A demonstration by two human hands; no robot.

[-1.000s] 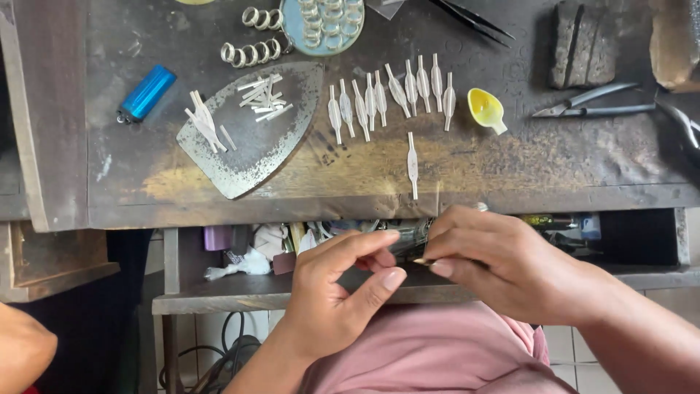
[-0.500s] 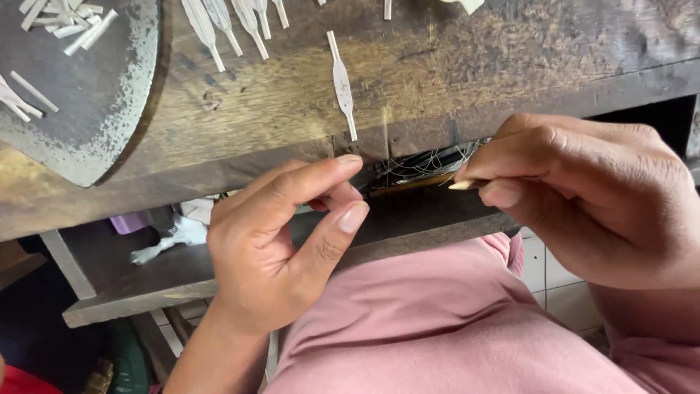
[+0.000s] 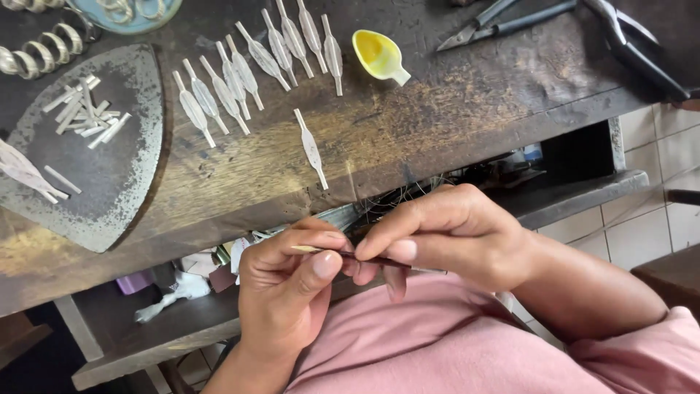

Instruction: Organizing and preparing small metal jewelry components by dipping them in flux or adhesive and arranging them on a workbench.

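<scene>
My left hand (image 3: 288, 281) and right hand (image 3: 445, 233) pinch a thin dark metal rod (image 3: 364, 257); ten flattened silver leaf-shaped pieces (image 3: 251, 69) lie finished on the worn wooden tabletop (image 3: 452, 117).

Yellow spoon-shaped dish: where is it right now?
Head view, top centre: the yellow spoon-shaped dish sits on the wooden bench, just right of the row of flat silver pieces and left of the pliers.
</scene>
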